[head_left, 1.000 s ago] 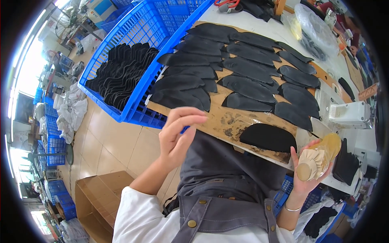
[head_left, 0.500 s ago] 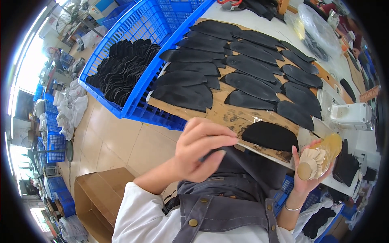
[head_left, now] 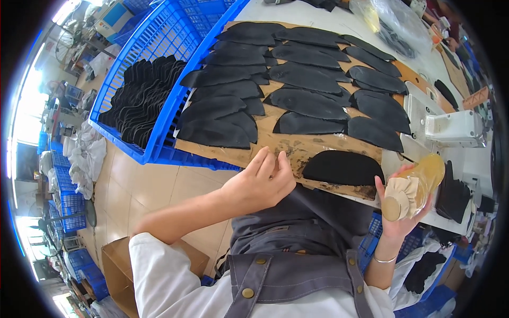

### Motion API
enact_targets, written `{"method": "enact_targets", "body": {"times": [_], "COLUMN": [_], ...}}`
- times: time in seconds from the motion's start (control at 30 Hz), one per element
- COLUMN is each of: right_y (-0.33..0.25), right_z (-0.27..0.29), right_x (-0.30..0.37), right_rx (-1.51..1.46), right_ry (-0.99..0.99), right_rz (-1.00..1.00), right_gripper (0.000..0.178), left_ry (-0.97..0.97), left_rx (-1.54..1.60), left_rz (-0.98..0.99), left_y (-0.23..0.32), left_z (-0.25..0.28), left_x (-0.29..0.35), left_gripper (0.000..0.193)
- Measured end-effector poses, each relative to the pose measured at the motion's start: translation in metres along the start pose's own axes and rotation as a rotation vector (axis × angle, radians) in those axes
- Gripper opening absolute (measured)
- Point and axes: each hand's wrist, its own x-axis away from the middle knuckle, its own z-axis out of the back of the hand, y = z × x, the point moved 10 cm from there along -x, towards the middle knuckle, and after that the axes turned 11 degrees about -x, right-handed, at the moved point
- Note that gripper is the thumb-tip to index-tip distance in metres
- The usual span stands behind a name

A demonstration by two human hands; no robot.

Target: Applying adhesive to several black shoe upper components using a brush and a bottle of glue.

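My right hand [head_left: 405, 220] is wrapped round a clear yellowish bottle [head_left: 428, 177] with beige cloth [head_left: 404, 195] gathered at the end facing me. Its fingertips are close to the right end of a single black curved pad [head_left: 344, 168] lying flat at the board's front. To the left of that pad, my left hand [head_left: 262, 180] is bent into a pinch at the front edge of the stained cardboard [head_left: 275, 139]. Whatever its fingers hold, if anything, is hidden. Beyond, overlapping rows of black shaped pieces [head_left: 305, 77] cover most of the cardboard, with a smooth, slightly shiny surface.
A blue plastic crate [head_left: 154, 153] at the left holds a pile of wavy black pieces [head_left: 140, 100]. White machine housing [head_left: 455, 127] stands at the right, beside a stack of dark pieces [head_left: 453, 199]. Clear plastic bags [head_left: 389, 24] lie at the back. A cardboard box [head_left: 119, 270] sits on the floor.
My left hand has come down to the cardboard's front edge, its fingers curling in. The right hand still holds the bottle beside the single pad. The view has shifted slightly.
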Motion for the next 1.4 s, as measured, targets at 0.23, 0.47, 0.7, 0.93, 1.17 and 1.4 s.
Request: {"method": "enact_targets", "body": {"times": [0.23, 0.47, 0.7, 0.93, 1.17, 1.4], "right_y": [-0.003, 0.002, 0.003, 0.002, -0.004, -0.001], "right_z": [0.002, -0.004, 0.001, 0.009, 0.0, 0.002], "right_x": [-0.008, -0.004, 0.001, -0.003, -0.003, -0.002], "right_rx": [0.01, 0.126, 0.142, 0.091, 0.124, 0.062], "right_ry": [-0.012, -0.036, -0.034, 0.035, -0.039, 0.019], "right_rz": [-0.012, -0.024, -0.009, 0.006, -0.019, 0.003], "right_gripper": [0.071, 0.063, 0.06, 0.059, 0.06, 0.063], "left_ry": [0.176, 0.032, 0.112, 0.11, 0.144, 0.451], "left_rx": [0.246, 0.102, -0.084, 0.115, 1.472, 1.973], "left_rz": [0.187, 0.105, -0.108, -0.06, 0.78, 0.643], "left_y": [-0.017, -0.008, 0.014, -0.005, -0.074, -0.062], "left_z": [-0.003, 0.001, 0.006, 0.003, -0.016, 0.008], "left_x": [0.008, -0.001, 0.004, 0.008, 0.025, 0.018], "left_gripper": [0.016, 0.049, 0.019, 0.015, 0.008, 0.015]}}
